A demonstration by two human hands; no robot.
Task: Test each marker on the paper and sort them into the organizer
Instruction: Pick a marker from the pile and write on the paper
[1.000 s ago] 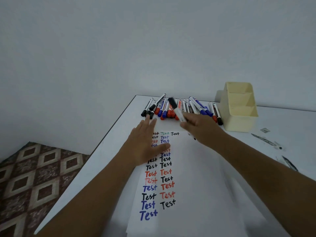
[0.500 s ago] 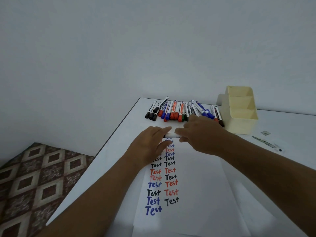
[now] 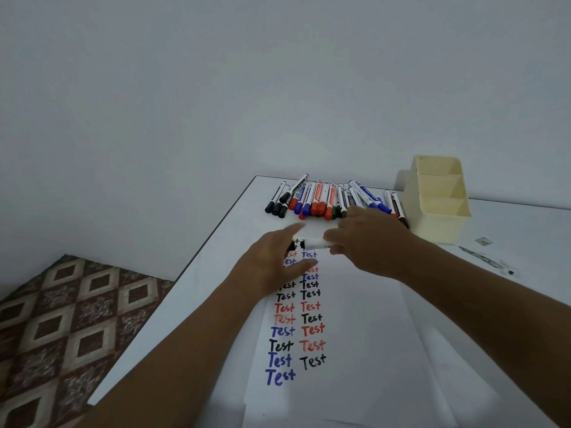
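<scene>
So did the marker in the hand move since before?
Yes. The marker stood tilted up near the marker row; now it lies sideways, nearer over the paper, between both hands.

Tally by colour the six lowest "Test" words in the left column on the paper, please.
Blue words: 3
Red words: 2
Black words: 1
Total: 6

one organizer [image 3: 438, 208] with three compartments, two hands, one paper sheet [image 3: 355, 335]
</scene>
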